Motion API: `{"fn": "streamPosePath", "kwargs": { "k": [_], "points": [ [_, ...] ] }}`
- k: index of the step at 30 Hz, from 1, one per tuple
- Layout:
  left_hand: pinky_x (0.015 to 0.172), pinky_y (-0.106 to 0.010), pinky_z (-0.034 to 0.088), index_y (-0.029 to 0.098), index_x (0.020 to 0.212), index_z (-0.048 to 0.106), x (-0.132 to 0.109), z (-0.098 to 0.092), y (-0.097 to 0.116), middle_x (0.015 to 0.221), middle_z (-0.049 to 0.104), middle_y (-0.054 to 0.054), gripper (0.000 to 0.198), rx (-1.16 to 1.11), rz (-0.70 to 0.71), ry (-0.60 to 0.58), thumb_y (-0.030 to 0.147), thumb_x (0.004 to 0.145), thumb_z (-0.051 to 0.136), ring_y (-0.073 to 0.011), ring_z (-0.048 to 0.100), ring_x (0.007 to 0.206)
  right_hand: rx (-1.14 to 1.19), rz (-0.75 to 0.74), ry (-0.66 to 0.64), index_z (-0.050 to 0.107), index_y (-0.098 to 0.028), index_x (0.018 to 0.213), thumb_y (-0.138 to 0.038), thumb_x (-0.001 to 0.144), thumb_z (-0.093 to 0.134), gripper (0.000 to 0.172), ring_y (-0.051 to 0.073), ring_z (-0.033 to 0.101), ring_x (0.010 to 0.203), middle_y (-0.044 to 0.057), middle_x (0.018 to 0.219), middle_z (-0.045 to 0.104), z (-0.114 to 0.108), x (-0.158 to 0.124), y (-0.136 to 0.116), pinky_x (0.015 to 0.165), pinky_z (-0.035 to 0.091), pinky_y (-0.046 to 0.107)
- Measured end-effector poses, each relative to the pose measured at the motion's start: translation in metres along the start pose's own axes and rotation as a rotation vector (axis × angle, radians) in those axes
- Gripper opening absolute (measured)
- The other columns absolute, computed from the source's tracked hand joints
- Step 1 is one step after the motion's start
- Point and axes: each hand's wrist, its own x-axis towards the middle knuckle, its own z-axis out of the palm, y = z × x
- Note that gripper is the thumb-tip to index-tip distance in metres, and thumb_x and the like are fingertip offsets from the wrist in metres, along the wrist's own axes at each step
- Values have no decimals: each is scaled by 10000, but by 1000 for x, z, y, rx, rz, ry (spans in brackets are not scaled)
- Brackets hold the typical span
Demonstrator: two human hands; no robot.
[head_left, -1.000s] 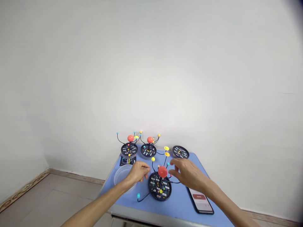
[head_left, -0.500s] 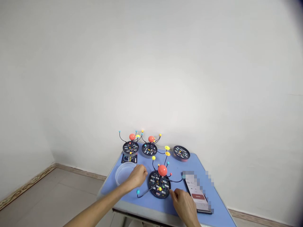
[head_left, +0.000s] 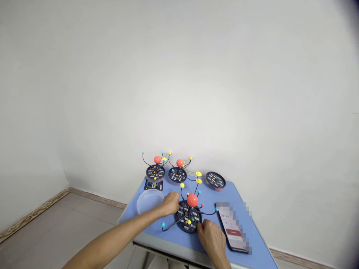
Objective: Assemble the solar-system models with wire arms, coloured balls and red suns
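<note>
A solar system model (head_left: 192,200) stands on the near part of the blue table, a red ball at its centre and small coloured balls on bent black arms. Its round black base (head_left: 188,228) carries printed labels. My left hand (head_left: 171,203) is closed at the base's upper left rim, its fingertips partly hidden. At the lower right rim, my right hand (head_left: 212,236) is closed with its fingers against the edge. To the left, behind my left forearm, lies a clear round plastic lid (head_left: 150,191).
Two similar models (head_left: 155,173) (head_left: 177,175) stand at the back of the blue table (head_left: 238,198), the left one by a dark printed card (head_left: 150,185). A round black box (head_left: 215,180) sits back right. A phone (head_left: 232,231) showing a timer lies right. A white wall rises behind.
My left hand has moved right, from beside the base onto its rim. My right hand has shifted slightly left and up against the edge. The model stays nearly in place.
</note>
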Motion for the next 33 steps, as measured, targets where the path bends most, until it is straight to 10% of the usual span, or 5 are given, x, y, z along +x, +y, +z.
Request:
{"fn": "streamPosePath", "kwargs": {
  "k": [25, 33],
  "points": [
    [832, -423, 569, 165, 1228, 587, 2, 32, -2, 1207, 627, -87, 326, -268, -78, -180, 340, 953, 608, -223, 652, 993, 23, 64, 3, 750, -135, 938, -224, 924, 411, 351, 283, 728, 953, 159, 983, 778, -8, -27, 5, 729, 484, 319],
    [500, -257, 500, 125, 774, 659, -21, 17, -6, 508, 580, 22, 110, -368, -10, 24, 71, 837, 587, -177, 646, 526, -13, 9, -9, 735, -161, 892, -256, 933, 399, 351, 324, 728, 925, 167, 934, 780, -28, -30, 3, 678, 455, 342]
  ]
}}
